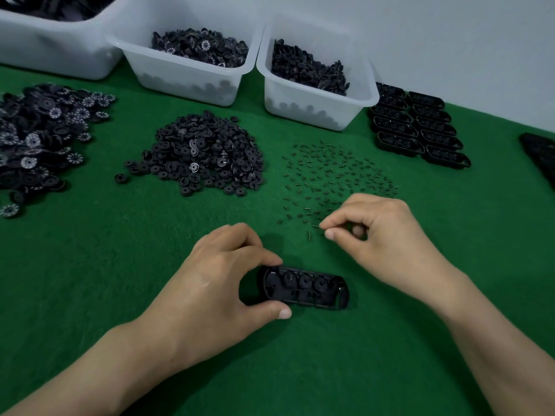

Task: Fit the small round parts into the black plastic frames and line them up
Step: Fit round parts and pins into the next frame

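Observation:
A black plastic frame (pixel 309 288) lies on the green felt in front of me, with several small round parts seated in its row of sockets. My left hand (pixel 222 283) grips the frame's left end between thumb and fingers. My right hand (pixel 378 232) hovers to the right and behind it, its thumb and forefinger pinched at the near edge of a scatter of tiny dark pins (pixel 333 175). Whether a pin is between the fingertips I cannot tell. A heap of black round discs (pixel 201 154) lies behind the frame.
A second pile of discs with white-patterned faces (pixel 42 136) spreads at the left. Two white bins (pixel 192 76) (pixel 318 103) of dark parts stand at the back, a larger bin (pixel 57 46) at far left. Black frames (pixel 417 127) are lined up at the right, more (pixel 540 157) at the edge.

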Demonstrator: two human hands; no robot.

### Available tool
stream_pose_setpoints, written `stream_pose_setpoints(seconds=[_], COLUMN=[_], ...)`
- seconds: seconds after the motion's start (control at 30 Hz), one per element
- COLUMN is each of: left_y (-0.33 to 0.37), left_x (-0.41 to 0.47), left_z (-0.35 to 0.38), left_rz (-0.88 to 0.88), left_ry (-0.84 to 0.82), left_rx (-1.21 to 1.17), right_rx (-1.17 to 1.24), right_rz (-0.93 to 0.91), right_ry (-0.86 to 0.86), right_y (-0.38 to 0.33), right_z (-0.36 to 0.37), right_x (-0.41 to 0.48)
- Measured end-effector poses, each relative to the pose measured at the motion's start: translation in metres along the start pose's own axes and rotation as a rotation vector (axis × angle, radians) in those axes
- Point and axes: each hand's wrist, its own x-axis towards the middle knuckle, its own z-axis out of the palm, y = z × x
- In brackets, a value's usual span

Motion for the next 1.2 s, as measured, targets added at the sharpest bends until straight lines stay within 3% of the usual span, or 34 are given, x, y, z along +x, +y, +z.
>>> stream_pose_setpoints(seconds=[0.27,0.8,0.9,1.2], left_y=[0.000,0.008,0.012,0.015], left_x=[0.001,0.017,0.038,0.066], left_z=[-0.001,-0.014,-0.020,-0.013], left_rz=[-0.008,-0.061,-0.054,-0.072], left_ry=[0.008,0.072,0.116,0.038], left_rx=[0.013,0.003,-0.001,-0.141], right_rx=[-0.205,-0.244,-0.152,0.171], right_rz=[-0.113,-0.086,-0.106,-0.109], right_ry=[-0.094,-0.086,-0.047,0.068], right_y=[-0.009,-0.008,-0.011,-0.015], right_z=[0.004,0.004,0.004,0.011], right_x=[0.012,0.006,0.006,0.005])
